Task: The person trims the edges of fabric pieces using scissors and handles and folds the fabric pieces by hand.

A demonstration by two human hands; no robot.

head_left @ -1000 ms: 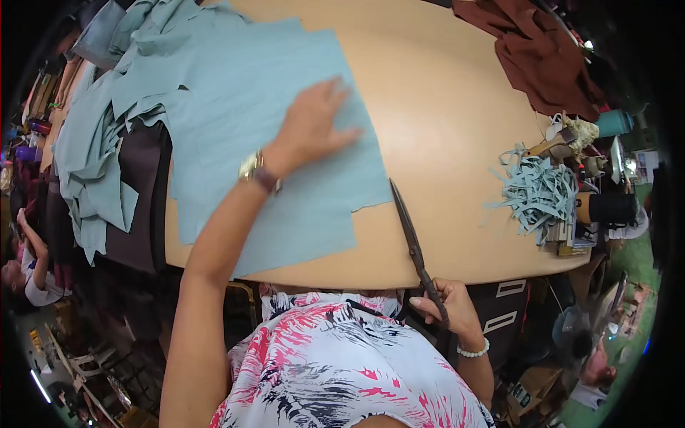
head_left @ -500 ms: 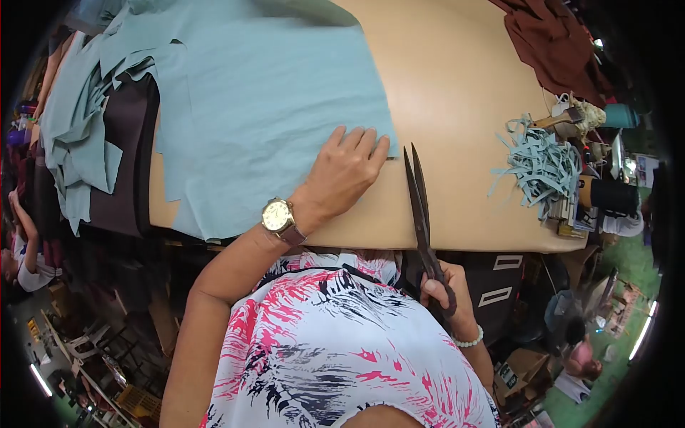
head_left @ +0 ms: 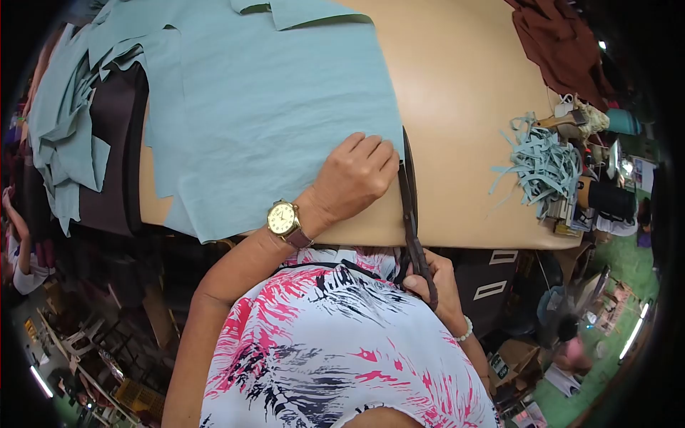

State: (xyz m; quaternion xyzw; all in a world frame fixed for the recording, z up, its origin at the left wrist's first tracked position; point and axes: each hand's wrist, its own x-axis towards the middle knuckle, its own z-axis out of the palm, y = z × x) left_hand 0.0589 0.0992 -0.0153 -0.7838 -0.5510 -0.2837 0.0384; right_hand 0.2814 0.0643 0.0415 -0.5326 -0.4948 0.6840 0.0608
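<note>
Light blue-green fabric (head_left: 271, 100) is spread over the table, its right edge running down to a corner near the scissors. My left hand (head_left: 359, 175), with a watch on its wrist, is closed on the fabric near that corner, fingers curled. My right hand (head_left: 437, 282) grips the handles of large dark scissors (head_left: 409, 214) at the table's front edge. Their blades point away from me, and the fabric's right edge lies at the upper part of the blades. Whether the cloth sits between both blades is hard to make out.
A heap of thin blue-green fabric strips (head_left: 539, 164) lies on the right of the tan table (head_left: 471, 185). Behind it are a wooden-handled brush (head_left: 560, 120) and brown cloth (head_left: 560, 50). More bunched blue-green fabric (head_left: 61, 143) hangs at the left. Other people are in the background.
The scissors have moved left, so their blades now meet the fabric's right edge. My left hand has shifted slightly right and down, and the fabric's far edge has folded over.
</note>
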